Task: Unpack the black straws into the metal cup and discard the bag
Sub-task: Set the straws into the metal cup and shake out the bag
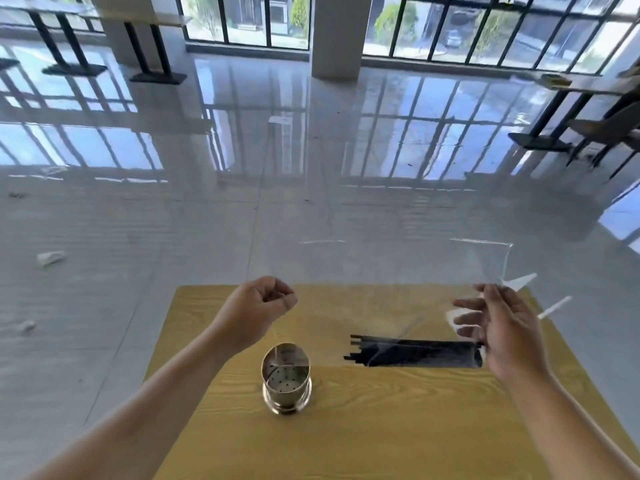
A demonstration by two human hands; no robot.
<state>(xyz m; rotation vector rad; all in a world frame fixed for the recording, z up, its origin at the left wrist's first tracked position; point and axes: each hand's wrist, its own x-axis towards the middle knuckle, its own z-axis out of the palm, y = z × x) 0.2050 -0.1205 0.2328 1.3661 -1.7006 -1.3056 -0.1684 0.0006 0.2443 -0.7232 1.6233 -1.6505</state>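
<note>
A large clear plastic bag hangs stretched over the wooden table. My left hand pinches its upper left edge. My right hand grips its right side, fingers partly spread. A bundle of black straws lies sideways along the bag's lower edge, just left of my right hand. Whether the straws rest on the table I cannot tell. The perforated metal cup stands upright on the table below my left hand, with nothing in it. The bag's lower left edge falls across its rim.
The yellow wood-grain table ends just beyond my hands, with glossy grey floor behind it. Crumpled white scraps lie on the floor at the left. A dark chair and table stand far right, and black table legs stand far left.
</note>
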